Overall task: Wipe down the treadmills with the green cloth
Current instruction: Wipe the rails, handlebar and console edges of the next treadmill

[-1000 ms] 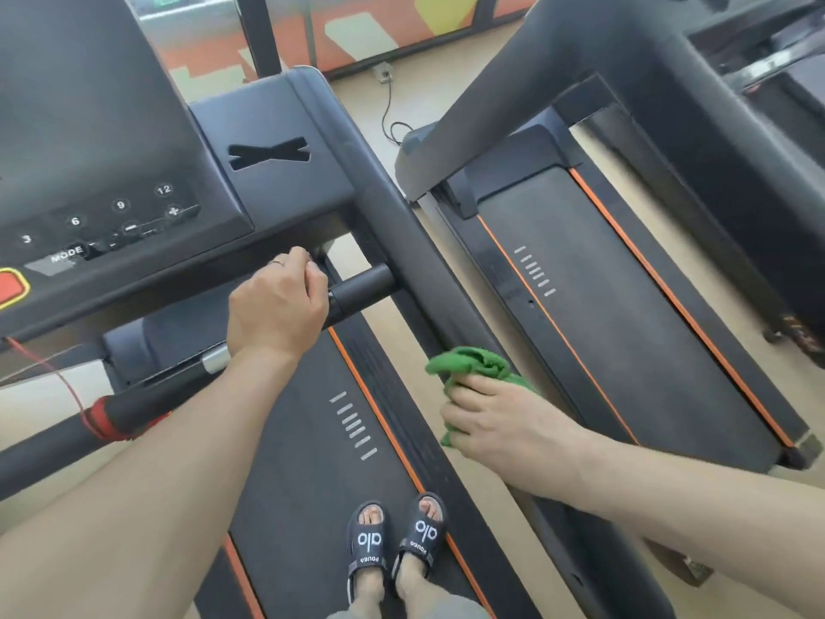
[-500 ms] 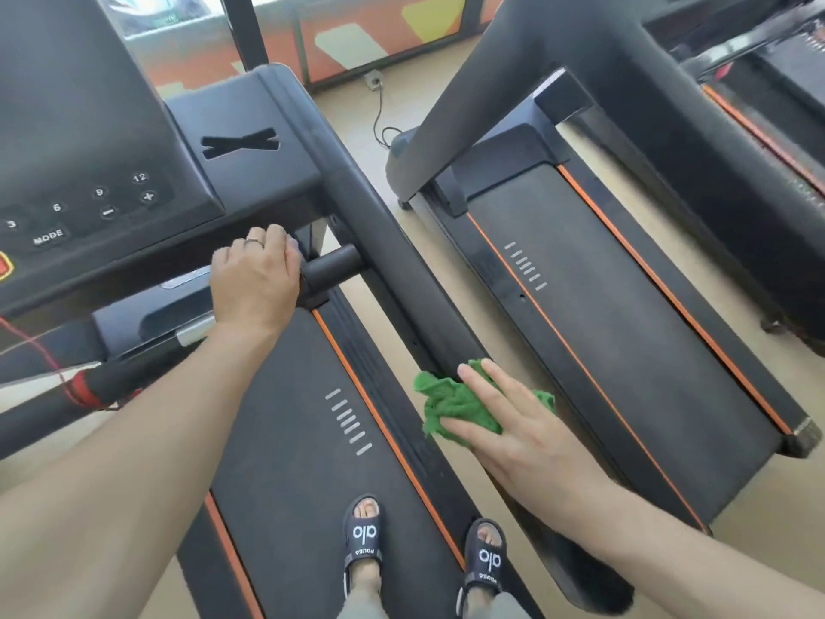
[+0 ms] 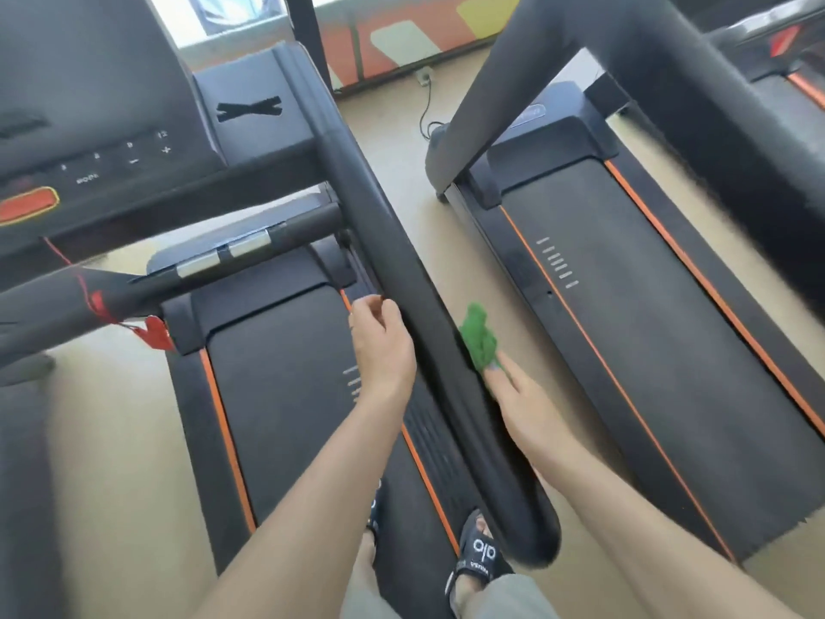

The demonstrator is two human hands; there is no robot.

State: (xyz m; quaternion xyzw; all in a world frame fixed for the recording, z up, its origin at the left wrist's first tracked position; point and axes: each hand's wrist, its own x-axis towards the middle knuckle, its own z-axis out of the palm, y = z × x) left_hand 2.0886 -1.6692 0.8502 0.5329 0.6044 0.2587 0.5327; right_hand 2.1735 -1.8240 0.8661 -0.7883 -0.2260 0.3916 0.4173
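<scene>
Cloth: green cloth (image 3: 478, 338), bunched, against the side rail (image 3: 402, 283).
Right hand (image 3: 520, 395): fingers pinch cloth.
Left hand (image 3: 383, 346): fingers loosely curled, holding nothing.
Floor (image 3: 393, 140): beige, beyond the rail.

bright daylight (from top window (image 3: 250, 11)) | motion-blurred | wide-angle edge bending

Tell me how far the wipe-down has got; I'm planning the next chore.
Nothing shows as finished; no surface looks visibly cleaned. In hand: the right hand presses the green cloth against the near treadmill's side handrail; the left hand hovers beside it. Left: the neighbouring treadmill, untouched.
</scene>
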